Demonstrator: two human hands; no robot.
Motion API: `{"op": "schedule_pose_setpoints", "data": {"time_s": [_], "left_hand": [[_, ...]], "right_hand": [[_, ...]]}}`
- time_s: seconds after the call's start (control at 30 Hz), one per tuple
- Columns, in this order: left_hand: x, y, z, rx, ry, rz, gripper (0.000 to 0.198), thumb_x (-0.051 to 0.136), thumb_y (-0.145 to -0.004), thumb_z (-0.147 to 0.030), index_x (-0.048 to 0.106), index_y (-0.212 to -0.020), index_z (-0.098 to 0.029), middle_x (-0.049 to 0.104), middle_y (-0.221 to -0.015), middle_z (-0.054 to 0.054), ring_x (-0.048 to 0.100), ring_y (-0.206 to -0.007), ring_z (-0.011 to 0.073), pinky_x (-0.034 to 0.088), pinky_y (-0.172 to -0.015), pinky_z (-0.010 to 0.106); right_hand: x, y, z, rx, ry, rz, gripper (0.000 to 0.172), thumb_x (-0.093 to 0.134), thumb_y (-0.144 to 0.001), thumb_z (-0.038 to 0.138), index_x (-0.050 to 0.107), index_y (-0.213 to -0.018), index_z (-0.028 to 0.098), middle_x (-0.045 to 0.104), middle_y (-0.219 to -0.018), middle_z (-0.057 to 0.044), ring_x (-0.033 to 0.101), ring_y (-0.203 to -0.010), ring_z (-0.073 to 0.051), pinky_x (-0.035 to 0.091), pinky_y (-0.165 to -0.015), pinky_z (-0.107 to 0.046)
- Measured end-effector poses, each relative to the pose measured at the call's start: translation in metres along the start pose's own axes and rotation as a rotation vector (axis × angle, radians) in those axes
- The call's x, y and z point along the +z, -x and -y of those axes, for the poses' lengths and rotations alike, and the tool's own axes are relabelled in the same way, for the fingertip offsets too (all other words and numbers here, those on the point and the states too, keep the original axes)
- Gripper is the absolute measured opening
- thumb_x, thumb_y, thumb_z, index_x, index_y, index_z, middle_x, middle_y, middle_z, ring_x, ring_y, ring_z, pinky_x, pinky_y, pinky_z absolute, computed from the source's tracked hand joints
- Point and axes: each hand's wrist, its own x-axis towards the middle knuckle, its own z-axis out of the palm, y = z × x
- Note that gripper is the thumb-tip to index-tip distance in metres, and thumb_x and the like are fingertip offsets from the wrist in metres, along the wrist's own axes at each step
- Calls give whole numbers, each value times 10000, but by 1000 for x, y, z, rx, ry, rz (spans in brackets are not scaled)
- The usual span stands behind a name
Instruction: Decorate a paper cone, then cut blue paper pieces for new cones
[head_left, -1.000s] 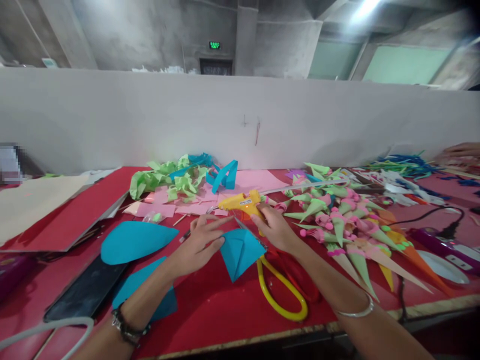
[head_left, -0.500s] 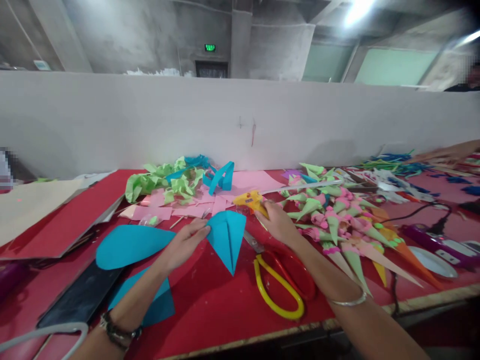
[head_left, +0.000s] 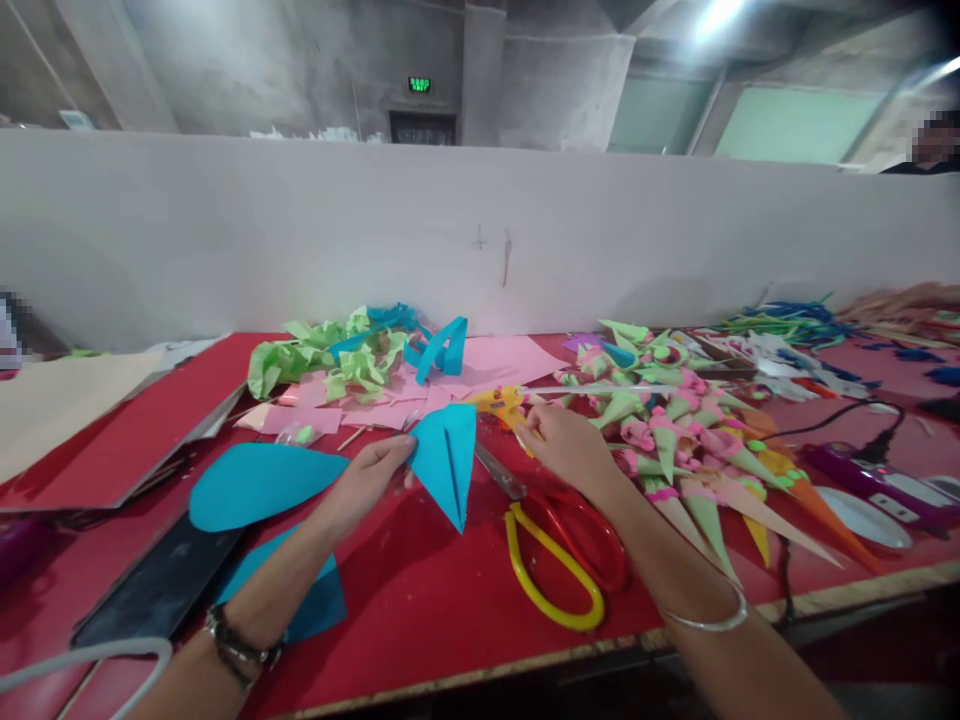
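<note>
My left hand (head_left: pixel 381 468) is closed on the left edge of a folded blue paper piece (head_left: pixel 444 462), whose point hangs downward and whose face shows a lengthwise crease. A yellow glue gun (head_left: pixel 499 402) with a long pale glue stick out of its back is gripped in my right hand (head_left: pixel 564 440). Its nozzle lies close to the upper right of the blue paper; whether they touch I cannot tell. Below the right hand lie scissors (head_left: pixel 559 570) with one yellow and one red handle. A rounded blue paper cutout (head_left: pixel 262 485) rests to the left of my left hand.
Small paper cones (head_left: pixel 679 430) with pink and green bits are heaped at the right. Crumpled green paper (head_left: pixel 330 360) lies at the back. A dark phone-like slab (head_left: pixel 157 585) sits front left, a purple power strip (head_left: pixel 885 485) far right. A white partition (head_left: pixel 337 230) stands behind.
The blue paper has turned slightly in my left hand and looks narrower. The glue gun has shifted a little to the right, and its glue stick lies more level.
</note>
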Motion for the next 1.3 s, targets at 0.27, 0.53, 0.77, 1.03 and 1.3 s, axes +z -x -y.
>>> {"op": "schedule_pose_setpoints", "data": {"time_s": [0.27, 0.53, 0.77, 1.03, 1.3], "left_hand": [[5, -1, 1, -36, -76, 92, 380, 422, -784, -468, 486, -541, -183, 508, -494, -32, 406, -461, 92, 330, -507, 221], [8, 0, 2, -42, -191, 159, 325, 453, -766, -404, 532, -546, -178, 601, -534, 2, 462, -479, 105, 381, -537, 234], [6, 1, 1, -17, -215, 225, 290, 454, -781, -340, 577, -569, -185, 609, -551, -11, 475, -478, 100, 373, -511, 215], [7, 2, -4, 8, -190, 263, 290, 448, -796, -340, 590, -596, -186, 601, -583, -15, 491, -528, 100, 384, -568, 216], [10, -1, 6, -35, 104, 284, 342, 386, -822, -365, 600, -651, -161, 633, -653, 50, 543, -589, 135, 414, -577, 256]], "right_hand": [[1, 8, 15, -283, -764, 423, 208, 416, -822, 311, 570, -781, 177, 567, -607, 3, 542, -548, -123, 399, -508, -228], [14, 12, 24, -313, -1165, 782, 331, 547, -746, 433, 611, -927, 164, 628, -829, -32, 583, -746, -149, 469, -710, -280], [21, 14, 24, -157, -1314, 850, 375, 588, -713, 442, 583, -936, 141, 622, -762, -21, 578, -622, -104, 472, -611, -240], [20, 15, 29, -146, -1327, 868, 325, 595, -721, 413, 576, -897, 140, 609, -757, -11, 562, -604, -84, 448, -587, -210], [20, 14, 31, -152, -1256, 757, 232, 594, -726, 368, 576, -760, 139, 560, -618, 31, 464, -469, -48, 343, -456, -171]]}}
